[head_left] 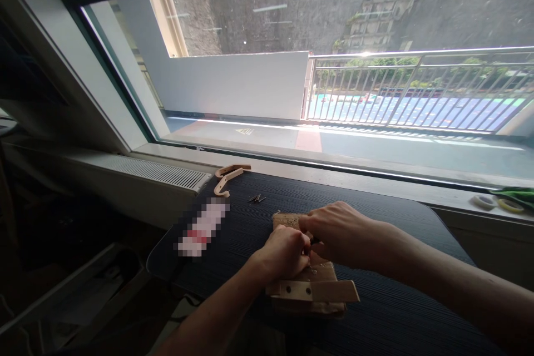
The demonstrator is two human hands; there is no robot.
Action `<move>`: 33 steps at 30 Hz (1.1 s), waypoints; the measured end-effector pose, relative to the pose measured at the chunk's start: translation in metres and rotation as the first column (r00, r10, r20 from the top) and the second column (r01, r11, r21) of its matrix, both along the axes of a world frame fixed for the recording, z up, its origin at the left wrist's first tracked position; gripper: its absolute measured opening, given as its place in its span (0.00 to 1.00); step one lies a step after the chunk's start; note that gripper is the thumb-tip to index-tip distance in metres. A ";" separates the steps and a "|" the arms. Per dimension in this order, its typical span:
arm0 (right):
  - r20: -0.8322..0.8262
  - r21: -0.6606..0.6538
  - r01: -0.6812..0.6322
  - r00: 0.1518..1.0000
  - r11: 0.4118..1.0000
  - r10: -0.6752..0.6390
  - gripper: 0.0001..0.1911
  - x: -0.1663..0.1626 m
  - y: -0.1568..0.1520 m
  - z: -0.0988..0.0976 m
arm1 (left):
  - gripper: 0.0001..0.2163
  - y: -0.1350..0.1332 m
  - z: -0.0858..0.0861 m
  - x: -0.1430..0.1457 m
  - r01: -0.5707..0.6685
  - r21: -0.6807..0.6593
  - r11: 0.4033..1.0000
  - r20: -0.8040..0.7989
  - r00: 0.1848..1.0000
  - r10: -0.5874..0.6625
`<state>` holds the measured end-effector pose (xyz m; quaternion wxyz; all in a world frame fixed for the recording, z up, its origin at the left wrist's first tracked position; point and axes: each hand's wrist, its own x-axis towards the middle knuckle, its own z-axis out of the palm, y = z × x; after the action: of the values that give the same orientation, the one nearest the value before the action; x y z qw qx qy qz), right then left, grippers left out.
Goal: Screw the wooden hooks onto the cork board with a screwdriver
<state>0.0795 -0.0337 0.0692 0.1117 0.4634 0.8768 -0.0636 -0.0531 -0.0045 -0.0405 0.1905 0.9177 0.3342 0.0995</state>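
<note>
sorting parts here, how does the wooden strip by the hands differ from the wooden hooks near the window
The wooden strip is straight, with holes; the wooden hooks curve. The strip lies on cardboard; the hooks lie on the bare table by the window. Both are pale wood.

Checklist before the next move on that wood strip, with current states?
1. The wood strip lies flat on the cardboard: ok.
2. Both hands are on the work, the left hand touching the right hand: ok.
3. What the grip of either hand holds: cannot tell, the fingers hide it.
4. The screws lie on the table, apart from the hands: ok.
5. The wooden hooks lie at the far edge, clear of the hands: ok.
</note>
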 end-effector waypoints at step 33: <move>-0.127 0.021 -0.086 0.988 0.996 0.088 0.13 0.007 -0.006 0.003 | 0.09 -0.001 0.005 0.002 -0.015 -0.001 1.000 -0.052 0.999 0.015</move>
<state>0.0865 -0.0398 0.0722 0.0545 0.4205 0.9020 -0.0816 -0.0515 -0.0054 -0.0357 0.1814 0.9173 0.3461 0.0767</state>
